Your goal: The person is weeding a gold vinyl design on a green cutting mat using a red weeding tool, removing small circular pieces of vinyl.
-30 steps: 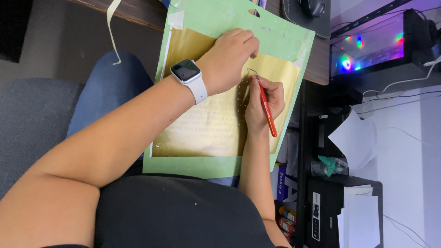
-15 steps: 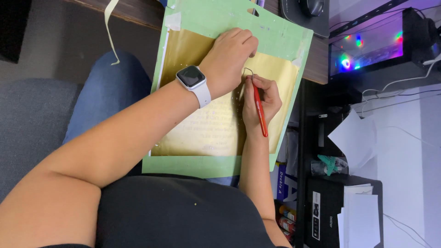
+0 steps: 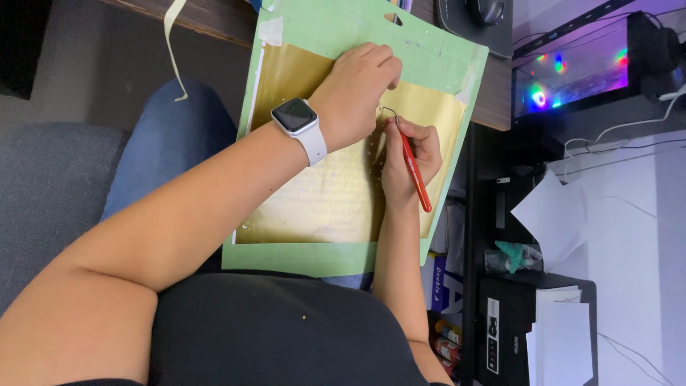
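Right hand fingers clamped on the red hook tool, its hooked tip just beyond them on the gold sheet, beside the left hand pressing flat.

A dark wooden desk runs along the top of the view, its edge slanting down toward the right. The green cutting mat leans with its upper end on that edge, while its lower end rests on the person's lap. A gold sheet lies flat on the mat, held at its corners by pale tape. On the desk's top sits a dark pad carrying a black computer mouse. A strip of pale tape hangs from the desk's edge.
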